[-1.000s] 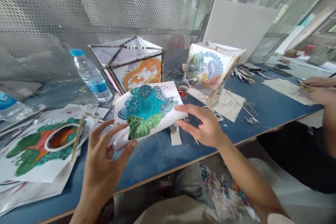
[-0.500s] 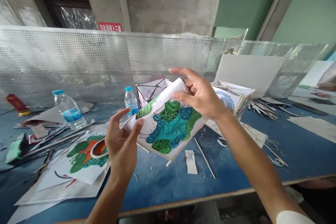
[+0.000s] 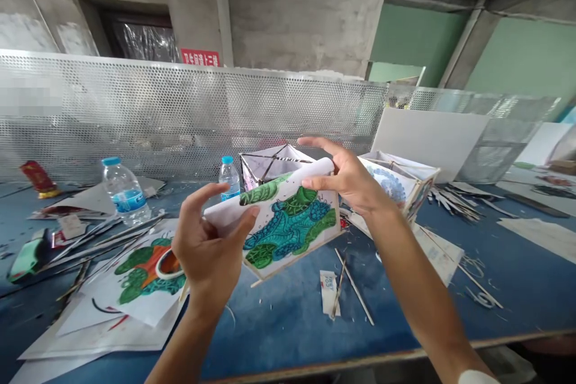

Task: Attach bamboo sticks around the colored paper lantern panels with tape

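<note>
Both hands hold a sheet of paper with a blue and green drawing (image 3: 288, 225) above the table; its top edge curls over, and thin wooden sticks run along its lower and right edges. My left hand (image 3: 211, 246) pinches the left side, thumb on the front. My right hand (image 3: 353, 183) grips the upper right corner between thumb and fingers, index finger stretched out above it. Behind the sheet stands a paper box on a stick frame (image 3: 288, 159), partly covered. Another decorated paper box (image 3: 393, 177) stands past my right hand.
At left, a tape roll (image 3: 170, 265) lies on an orange-green drawing (image 3: 139, 276) among papers and sticks. Two water bottles (image 3: 126, 192) stand near the perforated metal screen (image 3: 189, 120). Sticks (image 3: 355, 288) and a printed strip (image 3: 330, 291) lie in front; paper strips (image 3: 454, 201) lie right.
The drawing has turned to a flatter, more level angle, its top right corner lower. A second thin stick now shows across the printed strip. The head view has shifted slightly upward.
</note>
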{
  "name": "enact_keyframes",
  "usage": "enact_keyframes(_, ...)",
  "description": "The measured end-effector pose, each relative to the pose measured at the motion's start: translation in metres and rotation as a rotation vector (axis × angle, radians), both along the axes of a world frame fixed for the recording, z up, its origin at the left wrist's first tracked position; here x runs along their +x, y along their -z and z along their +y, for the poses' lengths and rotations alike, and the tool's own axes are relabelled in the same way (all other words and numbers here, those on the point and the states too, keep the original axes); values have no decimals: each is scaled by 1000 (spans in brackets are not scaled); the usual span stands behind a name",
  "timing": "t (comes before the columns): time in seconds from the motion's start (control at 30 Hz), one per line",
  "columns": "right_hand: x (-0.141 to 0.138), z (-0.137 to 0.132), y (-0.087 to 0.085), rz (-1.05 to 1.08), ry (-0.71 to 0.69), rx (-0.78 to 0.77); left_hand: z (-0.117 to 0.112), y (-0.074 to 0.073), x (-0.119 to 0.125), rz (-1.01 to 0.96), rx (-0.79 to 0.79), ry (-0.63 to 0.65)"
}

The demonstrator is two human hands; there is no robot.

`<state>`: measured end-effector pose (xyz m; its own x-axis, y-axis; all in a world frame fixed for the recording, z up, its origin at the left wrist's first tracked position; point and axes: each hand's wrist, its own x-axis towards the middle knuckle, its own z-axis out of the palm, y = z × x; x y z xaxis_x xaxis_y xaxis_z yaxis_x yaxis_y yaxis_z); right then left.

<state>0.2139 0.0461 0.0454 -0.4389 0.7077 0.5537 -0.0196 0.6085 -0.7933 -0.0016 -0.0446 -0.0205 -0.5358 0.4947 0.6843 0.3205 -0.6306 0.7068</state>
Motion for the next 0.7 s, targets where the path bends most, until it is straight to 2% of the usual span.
enact_keyframes(0.17, -1, 5, 10, 42, 120, 73, 6, -14, 2, 186, 12, -86)
enact_keyframes(0.27, -5, 3, 13, 60, 209, 141, 11, -18, 2, 183, 22, -51)
enact_keyframes(0.37, -10, -1, 16, 68, 217, 115, 14, -20, 2, 163, 47, -29)
enact_keyframes(0.47, -11, -8, 15, 72, 263, 177, 12, -24, 4, 161, 54, 17)
enact_keyframes(0.53, -7, -15, 10, 68, 290, 214, 9, -29, 3, 189, 79, 42)
enact_keyframes(0.6, 1, -23, -2, 49, 281, 217, 5, -33, -6, 238, 128, 97)
enact_keyframes(0.7, 18, -30, -34, -99, 293, 278, -3, -26, -41, 295, 107, 127)
